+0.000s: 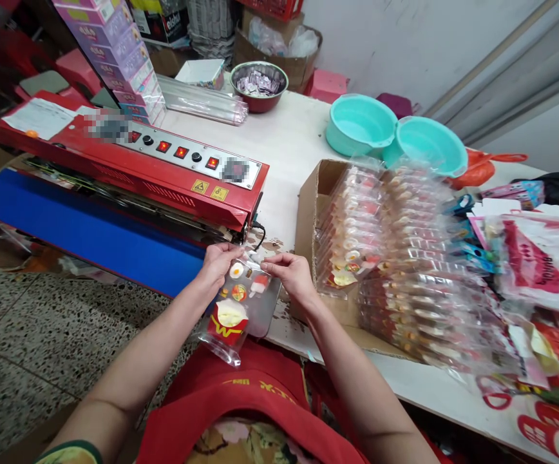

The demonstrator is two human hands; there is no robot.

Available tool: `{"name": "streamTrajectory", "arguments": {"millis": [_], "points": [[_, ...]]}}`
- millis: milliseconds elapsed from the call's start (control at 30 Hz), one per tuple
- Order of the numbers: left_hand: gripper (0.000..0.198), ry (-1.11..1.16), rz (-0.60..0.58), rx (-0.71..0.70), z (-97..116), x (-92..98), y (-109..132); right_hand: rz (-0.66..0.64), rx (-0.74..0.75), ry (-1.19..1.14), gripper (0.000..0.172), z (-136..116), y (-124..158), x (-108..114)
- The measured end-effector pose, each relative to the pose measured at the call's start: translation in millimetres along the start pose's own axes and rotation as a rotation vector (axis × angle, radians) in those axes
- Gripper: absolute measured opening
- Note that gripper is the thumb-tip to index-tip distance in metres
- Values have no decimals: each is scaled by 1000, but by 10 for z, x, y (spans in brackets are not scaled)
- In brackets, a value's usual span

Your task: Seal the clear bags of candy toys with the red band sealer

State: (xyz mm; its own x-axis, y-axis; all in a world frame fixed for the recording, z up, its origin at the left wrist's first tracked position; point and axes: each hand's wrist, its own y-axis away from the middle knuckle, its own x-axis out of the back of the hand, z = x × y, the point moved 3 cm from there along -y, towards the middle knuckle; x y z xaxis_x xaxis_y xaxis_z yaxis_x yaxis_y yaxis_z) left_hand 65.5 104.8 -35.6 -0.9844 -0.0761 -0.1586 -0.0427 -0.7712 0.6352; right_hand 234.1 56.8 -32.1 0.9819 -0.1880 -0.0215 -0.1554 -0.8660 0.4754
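A clear plastic bag [235, 303] hangs between my two hands, showing small food-shaped pieces and a red fries-box piece with a yellow mark inside. My left hand [219, 263] pinches the bag's top left corner. At the top right corner, the fingers of my right hand [289, 270] are closed on the same edge. Just beyond the bag is the right end of a red sealing machine [221, 209], with its blue conveyor belt [115, 225] running to the left. Behind the bag's lower part lies a grey metal plate [267, 312].
On the right, a cardboard box [308, 203] holds rows of similar filled bags [357, 225]. Two turquoise basins [359, 122] stand behind it. A metal bowl [260, 87] of small packets and stacked boxes [120, 64] are farther back. Assorted packaging [540, 258] crowds the right side.
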Motion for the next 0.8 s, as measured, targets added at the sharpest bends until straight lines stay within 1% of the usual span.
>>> {"name": "streamTrajectory", "arguments": {"millis": [33, 100, 200, 267, 333, 400, 433, 467, 500, 533, 567, 633, 667, 700, 733, 767, 800], "points": [[37, 39, 28, -16, -11, 13, -16, 11, -2, -30, 34, 4, -33, -13], [38, 88, 53, -3, -18, 72, -38, 25, -15, -88, 37, 13, -113, -37], [42, 52, 23, 66, 6, 233, -56, 19, -45, -143, 42, 37, -293, -109], [46, 19, 24, 84, 31, 359, -76, 6, -64, -158, 43, 60, -438, -216], [47, 19, 65, 68, 55, 471, -115, 9, -79, -164, 45, 78, -563, -360], [44, 50, 113, 33, 87, 561, -167, 22, -71, -181, 48, 73, -616, -483], [42, 70, 138, 12, 111, 607, -194, 31, -39, -187, 48, 54, -607, -504], [39, 88, 174, -13, 144, 663, -221, 42, 17, -171, 48, 23, -572, -480], [37, 98, 226, -37, 184, 735, -247, 64, 93, -122, 48, -20, -513, -401], [35, 95, 288, -59, 232, 820, -272, 102, 183, -36, 49, -75, -432, -260], [34, 79, 363, -85, 286, 919, -293, 161, 280, 85, 50, -137, -334, -61], [36, -7, 527, -160, 410, 1126, -314, 323, 449, 391, 54, -274, -111, 474], [39, -87, 635, -242, 480, 1221, -298, 405, 510, 557, 56, -341, -4, 779], [44, -210, 748, -358, 553, 1291, -255, 468, 541, 717, 57, -398, 83, 1086], [48, -354, 848, -500, 618, 1323, -186, 515, 540, 875, 58, -441, 145, 1383], [52, -503, 921, -654, 662, 1311, -96, 548, 508, 1028, 59, -471, 177, 1660], [54, -635, 947, -808, 676, 1255, 2, 550, 458, 1168, 56, -484, 178, 1901]]}}
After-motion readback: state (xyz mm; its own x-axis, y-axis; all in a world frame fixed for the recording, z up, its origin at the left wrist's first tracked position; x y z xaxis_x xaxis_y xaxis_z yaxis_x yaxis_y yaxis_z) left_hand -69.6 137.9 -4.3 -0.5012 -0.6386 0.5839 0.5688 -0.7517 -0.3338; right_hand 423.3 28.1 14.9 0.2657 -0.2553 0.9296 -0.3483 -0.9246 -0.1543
